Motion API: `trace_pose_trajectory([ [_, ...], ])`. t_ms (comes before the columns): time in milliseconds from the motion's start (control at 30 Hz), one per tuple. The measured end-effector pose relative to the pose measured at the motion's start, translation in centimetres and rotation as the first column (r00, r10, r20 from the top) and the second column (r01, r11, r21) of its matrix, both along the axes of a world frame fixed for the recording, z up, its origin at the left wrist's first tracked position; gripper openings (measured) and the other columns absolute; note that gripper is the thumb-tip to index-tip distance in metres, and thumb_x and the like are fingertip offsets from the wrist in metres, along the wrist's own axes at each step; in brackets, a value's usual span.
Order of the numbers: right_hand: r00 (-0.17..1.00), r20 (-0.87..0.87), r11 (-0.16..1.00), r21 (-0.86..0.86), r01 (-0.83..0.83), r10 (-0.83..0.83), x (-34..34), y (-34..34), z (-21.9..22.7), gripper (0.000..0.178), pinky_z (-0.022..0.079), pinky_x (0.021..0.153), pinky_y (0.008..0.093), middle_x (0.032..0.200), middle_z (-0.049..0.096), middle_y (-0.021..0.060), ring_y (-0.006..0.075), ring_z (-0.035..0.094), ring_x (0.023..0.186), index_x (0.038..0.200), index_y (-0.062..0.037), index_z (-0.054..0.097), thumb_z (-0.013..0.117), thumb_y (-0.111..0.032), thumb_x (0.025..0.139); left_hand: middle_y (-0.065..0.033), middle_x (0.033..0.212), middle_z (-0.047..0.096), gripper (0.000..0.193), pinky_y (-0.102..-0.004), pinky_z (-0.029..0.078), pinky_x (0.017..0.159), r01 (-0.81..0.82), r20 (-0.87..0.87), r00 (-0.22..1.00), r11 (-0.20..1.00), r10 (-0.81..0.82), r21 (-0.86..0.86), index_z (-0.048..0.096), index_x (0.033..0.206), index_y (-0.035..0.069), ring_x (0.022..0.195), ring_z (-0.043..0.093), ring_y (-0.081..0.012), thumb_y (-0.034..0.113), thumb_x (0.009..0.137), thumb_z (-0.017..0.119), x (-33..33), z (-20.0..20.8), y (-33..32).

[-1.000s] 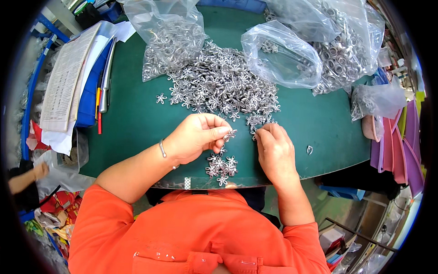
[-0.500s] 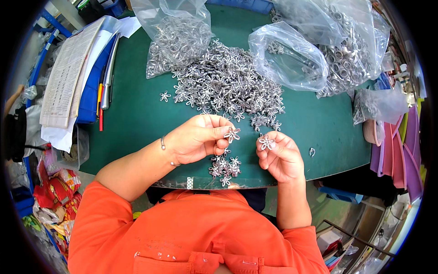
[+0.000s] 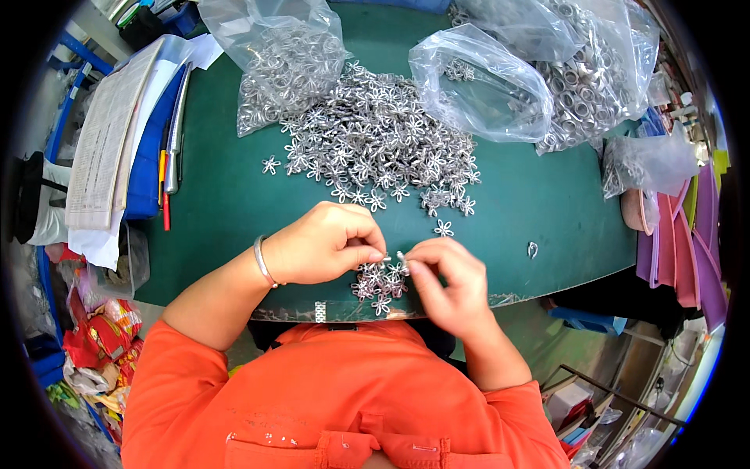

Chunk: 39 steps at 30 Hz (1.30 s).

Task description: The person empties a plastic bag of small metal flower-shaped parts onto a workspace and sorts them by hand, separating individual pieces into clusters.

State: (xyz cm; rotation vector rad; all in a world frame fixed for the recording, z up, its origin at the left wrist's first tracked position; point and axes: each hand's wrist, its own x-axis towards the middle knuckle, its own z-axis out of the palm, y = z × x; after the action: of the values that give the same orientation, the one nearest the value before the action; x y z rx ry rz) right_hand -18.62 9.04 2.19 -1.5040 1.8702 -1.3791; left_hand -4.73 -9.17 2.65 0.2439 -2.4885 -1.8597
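Currently, at the far edge of the small flower cluster (image 3: 380,286) on the counter (image 3: 211,195), the left hand (image 3: 322,239) pinches one silvery metal flower (image 3: 387,259), the right hand (image 3: 451,283) another; a light grip should avoid bending or snagging them.

Heaped metal flowers (image 3: 379,137) and bagged rings (image 3: 584,95) on a worktable (image 3: 547,203) show a workshop.

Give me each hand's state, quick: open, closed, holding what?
Left hand: closed, fingertips pinching a small silver piece.
Right hand: closed, fingertips pinching another silver piece.
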Motion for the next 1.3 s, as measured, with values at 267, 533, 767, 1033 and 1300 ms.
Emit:
trace_pose_trajectory([
  [267,0.873,-0.449,0.981,-0.076,0.178,-0.193,-0.9,-0.1,-0.6,0.014,0.051,0.070,0.0383,0.088,0.062,0.0114,0.0309,0.060,0.080,0.087,-0.0012,0.065,0.072,0.000,0.075,-0.0087,0.084,0.062,0.010,-0.0324,0.052,0.066,-0.182,-0.286,0.955,0.909,0.073,-0.375,0.067,0.085,0.002,0.075,0.063,-0.0253,0.000,0.078,0.072,-0.3,-0.8,-0.1],
  [533,0.968,0.069,0.934,0.289,0.211,-0.240,-2.5,0.3,0.6,0.012,0.051,0.071,0.0387,0.090,0.063,0.0123,0.0304,0.061,0.082,0.089,-0.0008,0.067,0.069,0.001,0.078,-0.0083,0.085,0.063,0.030,-0.0345,0.052,0.072,-0.394,-0.447,0.892,0.612,0.073,-0.686,0.065,0.098,0.001,0.078,0.062,-0.0281,-0.001,0.070,0.075,-2.4,-3.1,0.6],
  [767,0.931,-0.267,0.953,0.101,0.286,-0.251,-3.8,0.9,-0.2,0.007,0.051,0.069,0.0382,0.085,0.062,0.0134,0.0314,0.062,0.078,0.087,0.0006,0.067,0.068,0.000,0.080,-0.0068,0.075,0.061,0.018,-0.0294,0.050,0.063,-0.261,-0.200,0.959,0.898,0.200,-0.355,0.067,0.092,0.002,0.067,0.061,-0.0172,0.001,0.076,0.076,-1.5,-1.9,1.6],
  [1033,0.833,-0.551,0.972,0.172,0.160,-0.039,-3.1,1.5,0.3,0.012,0.052,0.068,0.0391,0.084,0.061,0.0116,0.0296,0.062,0.077,0.086,-0.0005,0.065,0.066,0.000,0.074,-0.0097,0.087,0.060,0.015,-0.0324,0.051,0.065,-0.442,-0.466,0.853,0.800,0.235,-0.406,0.066,0.088,0.002,0.074,0.062,-0.0255,-0.003,0.076,0.073,-1.8,-1.9,1.2],
  [1300,0.761,-0.645,0.957,0.257,0.136,0.065,-3.2,1.0,0.9,0.013,0.052,0.066,0.0373,0.085,0.061,0.0127,0.0307,0.063,0.078,0.084,-0.0013,0.061,0.063,0.002,0.071,-0.0097,0.082,0.060,0.014,-0.0324,0.051,0.065,-0.324,-0.391,0.912,0.798,0.122,-0.508,0.063,0.086,0.002,0.073,0.060,-0.0242,-0.002,0.076,0.073,-1.9,-2.8,1.7],
])
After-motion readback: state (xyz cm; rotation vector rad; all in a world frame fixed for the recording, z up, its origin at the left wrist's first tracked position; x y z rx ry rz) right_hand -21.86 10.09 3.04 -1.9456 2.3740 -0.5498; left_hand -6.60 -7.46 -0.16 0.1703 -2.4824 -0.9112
